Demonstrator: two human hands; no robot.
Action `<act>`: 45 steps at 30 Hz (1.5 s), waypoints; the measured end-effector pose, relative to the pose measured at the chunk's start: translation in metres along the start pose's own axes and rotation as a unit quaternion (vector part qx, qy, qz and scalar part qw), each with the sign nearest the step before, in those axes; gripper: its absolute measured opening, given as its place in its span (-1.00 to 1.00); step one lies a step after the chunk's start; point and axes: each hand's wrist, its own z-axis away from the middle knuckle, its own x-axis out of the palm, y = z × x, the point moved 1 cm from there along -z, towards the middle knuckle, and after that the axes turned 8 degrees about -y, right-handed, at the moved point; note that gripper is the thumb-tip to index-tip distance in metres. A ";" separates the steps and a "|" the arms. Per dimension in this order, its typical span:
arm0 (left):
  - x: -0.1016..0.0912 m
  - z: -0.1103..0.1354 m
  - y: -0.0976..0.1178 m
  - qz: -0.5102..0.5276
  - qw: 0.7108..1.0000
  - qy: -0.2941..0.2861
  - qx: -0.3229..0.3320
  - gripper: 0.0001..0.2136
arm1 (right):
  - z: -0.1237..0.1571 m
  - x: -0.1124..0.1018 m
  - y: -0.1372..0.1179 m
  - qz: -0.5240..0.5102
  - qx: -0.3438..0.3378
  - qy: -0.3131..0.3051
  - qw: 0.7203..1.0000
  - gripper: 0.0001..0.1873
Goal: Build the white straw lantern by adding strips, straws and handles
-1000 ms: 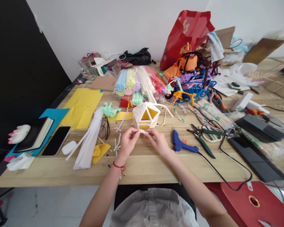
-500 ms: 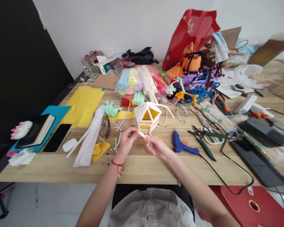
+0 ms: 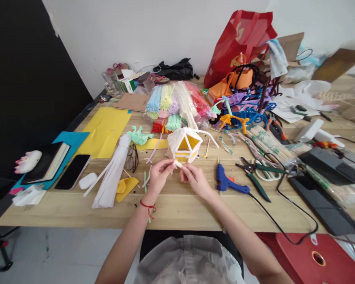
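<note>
Between my two hands is a short, cream-white twisted pipe cleaner piece (image 3: 178, 163). My left hand (image 3: 159, 176), with a red string at the wrist, pinches its left end between thumb and fingers. At the other end, my right hand (image 3: 197, 180) is closed on it with the fingertips. Just beyond the hands stands a small white and yellow pipe cleaner house (image 3: 184, 145), with a loose white strip reaching out from its roof to the right. My fingers partly cover the piece, and the hands overlap the house's lower front edge.
Right of my hands lie a blue glue gun (image 3: 225, 179), green-handled pliers (image 3: 254, 177) and white scissors (image 3: 268, 170). To the left are white pipe cleaners (image 3: 112, 177), glasses (image 3: 132, 157) and a phone (image 3: 73, 172). Bagged colored pipe cleaners (image 3: 173, 102) lie behind the house.
My right hand has turned, its fingers now pointing down over the piece with the back of the hand up. My left hand keeps its pinch in nearly the same place.
</note>
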 end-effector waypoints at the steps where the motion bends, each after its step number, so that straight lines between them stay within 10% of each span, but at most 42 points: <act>1: 0.000 0.000 0.001 0.005 1.000 -0.006 0.001 -0.75 | -0.001 0.001 -0.001 -0.023 0.007 -0.019 1.000 -0.58; 11: 0.000 -0.001 0.003 0.040 0.998 -0.029 0.027 -0.72 | 0.000 0.008 0.007 -0.211 0.082 -0.183 0.957 -0.58; 24: 0.000 0.001 0.012 -0.009 0.997 0.002 0.073 -0.83 | 0.001 0.003 0.006 -0.080 0.007 -0.008 0.997 -0.73; 45: -0.001 0.001 0.005 0.036 0.997 -0.003 0.071 -0.77 | -0.001 0.004 0.012 -0.339 0.101 -0.206 0.912 -0.61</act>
